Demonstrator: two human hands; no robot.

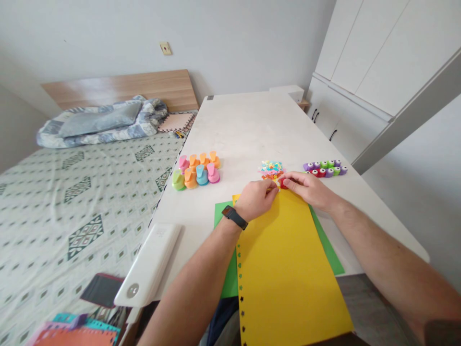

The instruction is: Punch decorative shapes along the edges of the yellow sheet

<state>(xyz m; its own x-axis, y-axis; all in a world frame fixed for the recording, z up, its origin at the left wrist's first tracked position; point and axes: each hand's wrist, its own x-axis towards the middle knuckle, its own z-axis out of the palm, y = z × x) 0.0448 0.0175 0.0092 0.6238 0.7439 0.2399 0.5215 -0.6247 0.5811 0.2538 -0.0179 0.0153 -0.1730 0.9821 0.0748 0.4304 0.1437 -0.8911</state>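
A yellow sheet of paper [288, 259] lies over a green sheet [224, 278], its near end reaching past the table's front edge. A row of small punched shapes runs down its left side. My left hand [256, 198], with a dark watch band on the wrist, pinches the sheet at its far edge. My right hand [311, 189] grips a small red craft punch [283, 183] at that same edge, its fingers covering part of the punch. Just beyond both hands sits a pile of colourful paper cutouts [271, 168].
Larger coloured craft punches [196, 170] stand in rows on the left of the white table [245, 125]. Small purple, green and red punches [326, 168] are on the right. A white elongated device [151, 262] lies at the left edge, beside a bed [104, 192].
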